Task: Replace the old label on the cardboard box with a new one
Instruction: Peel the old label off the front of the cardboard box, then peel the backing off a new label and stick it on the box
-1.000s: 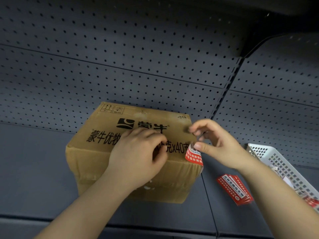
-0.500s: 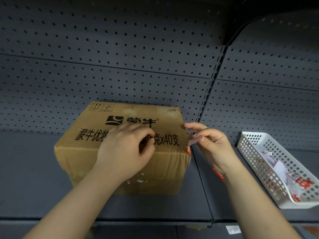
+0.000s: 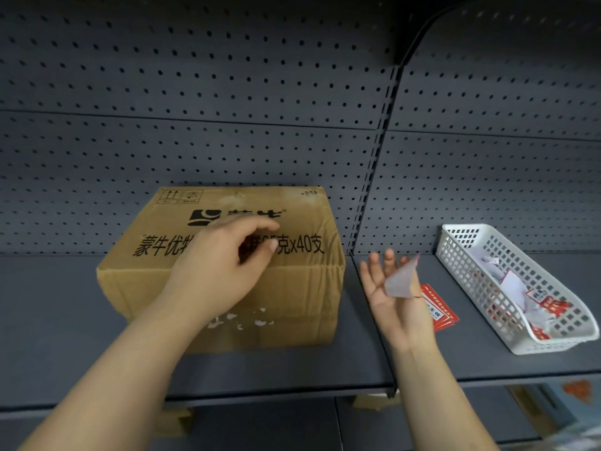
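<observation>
A brown cardboard box (image 3: 292,288) with black printing stands on the grey shelf (image 3: 48,320). White scraps of torn label (image 3: 240,320) remain on its front face. My left hand (image 3: 221,265) rests on the box's top near the front edge, fingers loosely bent with nothing in them. My right hand (image 3: 390,304) hovers to the right of the box, palm up and fingers spread. The peeled old label (image 3: 401,281) clings at its thumb side, pale back showing. A small stack of red new labels (image 3: 439,307) lies on the shelf just beyond that hand.
A white plastic mesh basket (image 3: 461,226) sits at the right of the shelf and holds crumpled label scraps. Grey pegboard panels form the back wall, with a vertical upright between them just right of the box. Lower shelves show below the front edge.
My right hand has pulled the old label off the box's right corner and moved it right, away from the box, opening palm up. My left hand stays on the box top, fingers looser.
</observation>
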